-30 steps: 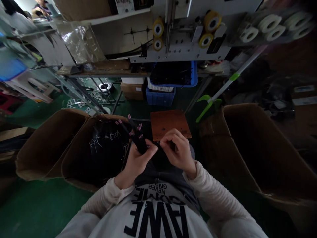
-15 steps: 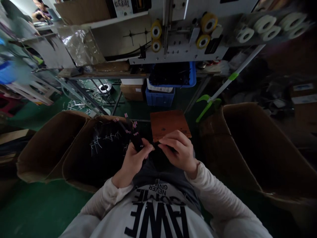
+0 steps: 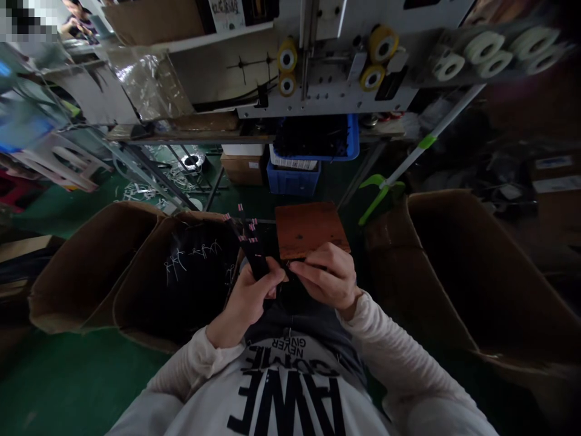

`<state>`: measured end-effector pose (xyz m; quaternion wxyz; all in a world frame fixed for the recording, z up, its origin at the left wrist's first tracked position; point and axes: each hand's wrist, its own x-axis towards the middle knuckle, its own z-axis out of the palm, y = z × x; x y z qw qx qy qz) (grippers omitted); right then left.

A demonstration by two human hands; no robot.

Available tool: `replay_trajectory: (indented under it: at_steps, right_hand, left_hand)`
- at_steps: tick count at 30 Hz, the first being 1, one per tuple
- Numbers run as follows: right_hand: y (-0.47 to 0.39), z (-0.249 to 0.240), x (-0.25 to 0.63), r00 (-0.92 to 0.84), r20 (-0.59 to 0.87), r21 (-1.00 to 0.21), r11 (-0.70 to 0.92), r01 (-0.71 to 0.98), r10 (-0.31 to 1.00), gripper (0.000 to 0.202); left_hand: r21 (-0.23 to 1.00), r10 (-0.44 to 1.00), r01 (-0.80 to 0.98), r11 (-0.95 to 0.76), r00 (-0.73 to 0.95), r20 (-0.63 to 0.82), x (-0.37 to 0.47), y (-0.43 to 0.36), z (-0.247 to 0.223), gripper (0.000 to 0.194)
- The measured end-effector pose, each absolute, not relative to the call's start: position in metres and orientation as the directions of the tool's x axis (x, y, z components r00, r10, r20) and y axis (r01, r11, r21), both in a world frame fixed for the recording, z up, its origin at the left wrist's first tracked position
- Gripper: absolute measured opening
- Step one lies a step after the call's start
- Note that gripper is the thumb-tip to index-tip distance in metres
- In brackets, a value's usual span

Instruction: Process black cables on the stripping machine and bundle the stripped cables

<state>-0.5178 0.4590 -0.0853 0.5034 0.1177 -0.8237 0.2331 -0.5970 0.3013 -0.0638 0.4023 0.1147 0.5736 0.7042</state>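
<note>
My left hand (image 3: 249, 293) is closed around a bundle of black cables (image 3: 255, 257), whose pinkish stripped-looking ends fan out above the fist. Close to its thumb, my right hand (image 3: 327, 275) is closed in a pinch, with a tiny pale tip showing at its fingertips. What that pinch holds is too small and dark to make out. Just beyond the right hand lies a reddish-brown board (image 3: 311, 227). At the left, a cardboard box (image 3: 118, 303) contains dark bundles with white ties (image 3: 175, 264).
Another open carton (image 3: 40, 303) stands at far left, and a large one (image 3: 411, 242) at right. Ahead is a bench machine with yellow rollers (image 3: 384, 43). Below it sit a blue tray (image 3: 353, 139) and a blue crate (image 3: 293, 180). A green-footed stand (image 3: 384, 188) leans nearby. A person (image 3: 79, 24) sits far back.
The cable bundle in my left hand has swung slightly to the right and more upright. My right hand has shifted only a little, still pinching beside the left thumb.
</note>
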Motion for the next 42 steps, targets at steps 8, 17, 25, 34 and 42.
replay_trajectory:
  at_steps: [8, 17, 25, 34, 42]
  right_hand:
    - [0.439, -0.062, -0.513, -0.666, 0.664, -0.691, 0.618, -0.375, 0.339, 0.007]
    - [0.439, -0.055, -0.511, -0.975, -0.008, -0.982, -0.184, -0.034, 0.222, 0.022]
    - [0.44, -0.061, -0.512, -0.958, -0.108, -0.913, -0.409, -0.01, 0.265, 0.03]
    - [0.443, -0.064, -0.51, -0.709, 0.632, -0.703, 0.615, -0.356, 0.312, 0.021]
    - [0.451, -0.073, -0.519, -0.61, 0.786, -0.45, 0.769, -0.454, 0.1, 0.029]
  left_hand:
    - [1.0, 0.637, 0.019, 0.005, -0.771, 0.011, -0.593, 0.299, -0.058, 0.019]
    - [0.86, 0.673, 0.508, -0.05, -0.619, 0.405, -0.599, 0.295, -0.062, 0.006]
    - [0.84, 0.618, 0.542, -0.011, -0.657, 0.432, -0.601, 0.292, -0.062, 0.009]
    - [0.996, 0.585, 0.083, 0.034, -0.81, 0.047, -0.599, 0.294, -0.05, 0.016]
    - [0.996, 0.654, -0.084, -0.035, -0.756, -0.041, -0.595, 0.294, -0.049, 0.02]
